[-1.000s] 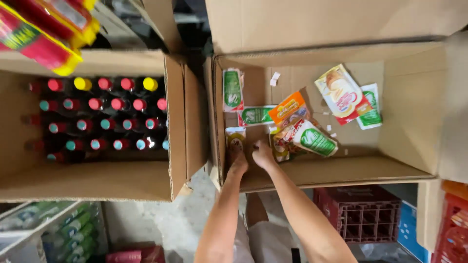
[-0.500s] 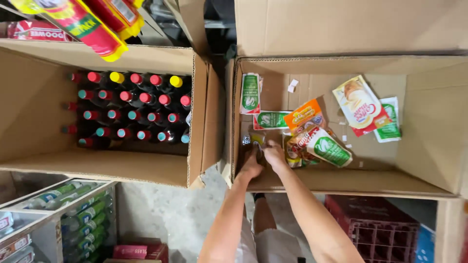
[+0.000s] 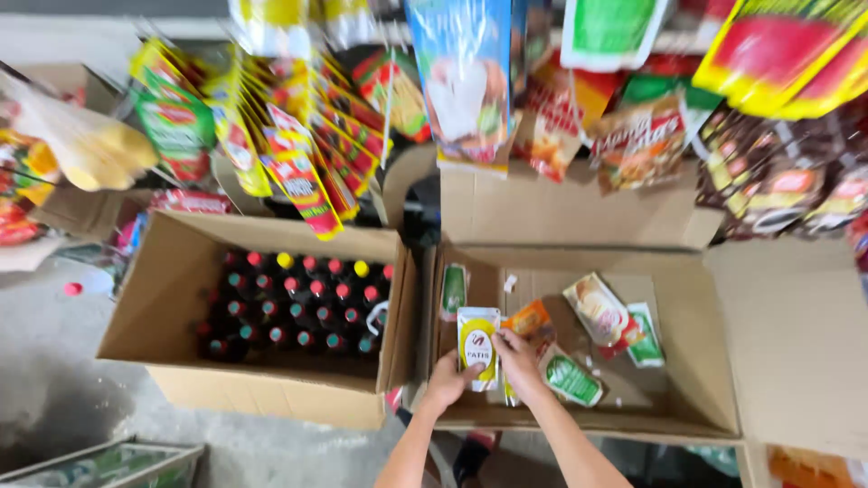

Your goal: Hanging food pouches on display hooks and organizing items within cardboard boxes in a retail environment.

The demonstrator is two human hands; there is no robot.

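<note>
Both my hands hold one yellow and white pouch (image 3: pixel 477 343) upright over the near edge of an open cardboard box (image 3: pixel 687 411). My left hand (image 3: pixel 449 380) grips the pouch's lower left edge. On its right side, my right hand (image 3: pixel 517 354) pinches it. Inside the box lie several loose sachets: an orange one (image 3: pixel 533 322), a green and white one (image 3: pixel 570 378), a green one (image 3: pixel 454 291) against the left wall, and a cream and red one (image 3: pixel 599 312).
To the left stands a second open box (image 3: pixel 163 298) packed with several dark bottles (image 3: pixel 298 312) with red, yellow and teal caps. Strips of hanging snack and sachet packs (image 3: pixel 298 126) fill the top. A wire crate (image 3: pixel 99 461) sits at bottom left on the concrete floor.
My hands have lifted the yellow and white pouch out of the sachets in the box. The view has tilted up, bringing the hanging packs into sight.
</note>
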